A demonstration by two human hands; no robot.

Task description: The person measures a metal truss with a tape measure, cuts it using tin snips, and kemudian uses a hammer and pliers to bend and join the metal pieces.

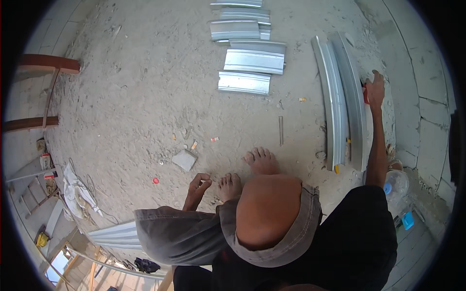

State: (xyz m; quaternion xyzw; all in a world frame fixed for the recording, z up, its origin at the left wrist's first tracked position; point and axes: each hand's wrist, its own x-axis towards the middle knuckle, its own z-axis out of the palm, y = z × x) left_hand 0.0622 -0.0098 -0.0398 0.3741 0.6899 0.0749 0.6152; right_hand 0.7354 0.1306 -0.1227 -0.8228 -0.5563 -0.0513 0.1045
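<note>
My left hand [198,187] hangs beside my bare left foot, its fingers curled in toward the thumb. Whatever may be between these fingertips is too small to make out. My right arm stretches out past two long bent metal profiles [347,104]. At its end my right hand [375,89], fingers apart, is beside a small red object [366,95] near the foot of the wall. The hand partly covers that object, so its kind is unclear. Ahead of my feet lie several short silver metal pieces [254,59] in a loose column.
A thin metal rod [281,131] and a pale block chunk [184,159] lie on the dusty floor. Right of me stands a clear plastic bottle [397,184] near the block wall [432,116]. Reddish steel beams [51,63], a white sack [77,189] and ribbed sheets [116,234] are at left.
</note>
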